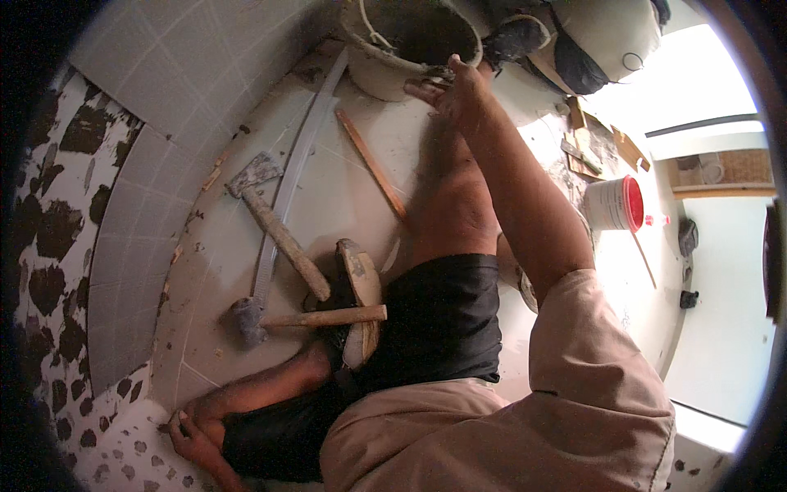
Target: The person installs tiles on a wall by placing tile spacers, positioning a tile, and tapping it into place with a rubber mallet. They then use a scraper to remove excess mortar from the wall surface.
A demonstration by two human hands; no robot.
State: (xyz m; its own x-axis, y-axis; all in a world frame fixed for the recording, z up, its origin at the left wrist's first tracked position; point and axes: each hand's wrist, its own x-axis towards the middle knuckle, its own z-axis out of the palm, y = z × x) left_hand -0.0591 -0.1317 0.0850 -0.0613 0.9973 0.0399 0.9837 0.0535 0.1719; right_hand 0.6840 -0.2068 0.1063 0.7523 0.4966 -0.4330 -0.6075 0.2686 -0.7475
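Note:
My right hand (447, 90) is raised at the rim of a mortar-stained bucket (373, 78) at top centre, fingers apart. My left hand (193, 439) rests on my bent leg at the lower left, its fingers loosely apart. On the floor between them lie two dirty hammers with wooden handles, one (287, 242) across a long metal straightedge (316, 107), the other (328, 316) over a mortar-crusted wooden piece (358, 271). A thin wooden strip (369, 160) lies beside my outstretched right leg.
Tiles (180, 66) line the left wall, beside mortar-dabbed surface (61, 246). A stuffed sack (602, 33) stands at the top right. A white-and-red pail (607, 205) and scattered wooden offcuts (586, 148) sit to my right, near a bright doorway.

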